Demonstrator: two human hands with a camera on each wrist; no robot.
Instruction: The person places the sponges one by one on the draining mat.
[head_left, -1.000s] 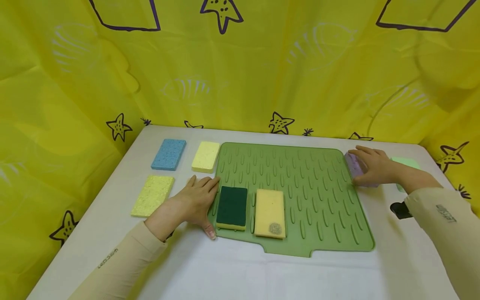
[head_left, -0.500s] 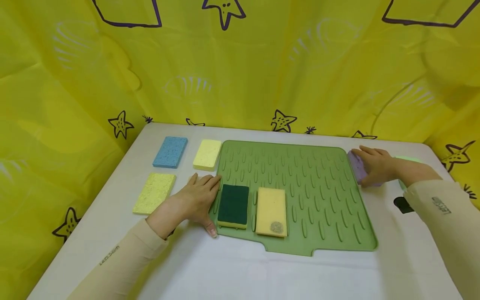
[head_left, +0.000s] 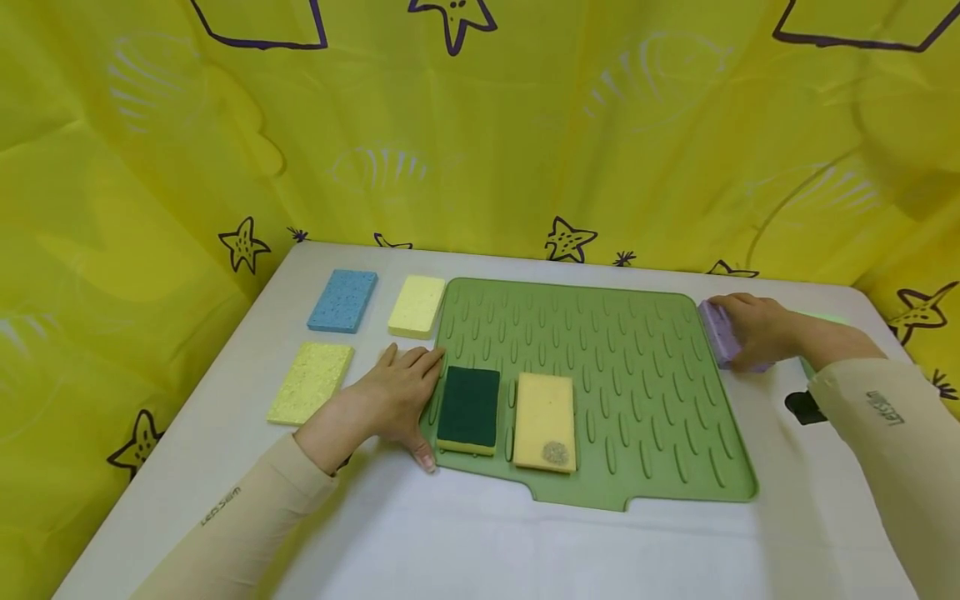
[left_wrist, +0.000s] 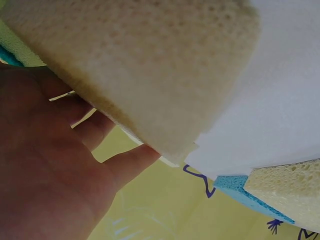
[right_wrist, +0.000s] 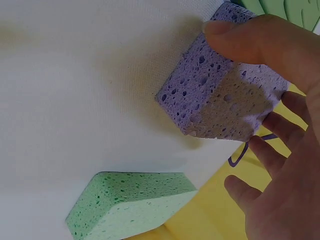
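Beside mat's edge (head_left: pixel 722 402), right hand (head_left: pixel 767 330) grips purple sponge (right_wrist: pixel 215 95).

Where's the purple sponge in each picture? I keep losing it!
Head: the purple sponge is on the right, by the green mat's edge, partly covered by the right hand.
Left wrist: not in this picture.
Right wrist: upper right, in that hand's grip.
Shared landmark: the yellow cloth shows in all three.

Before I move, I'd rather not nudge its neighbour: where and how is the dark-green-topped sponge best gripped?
Probably by its long sides, from above: the dark-green-topped sponge lies flat on the green mat, with a narrow gap before the yellow sponge.
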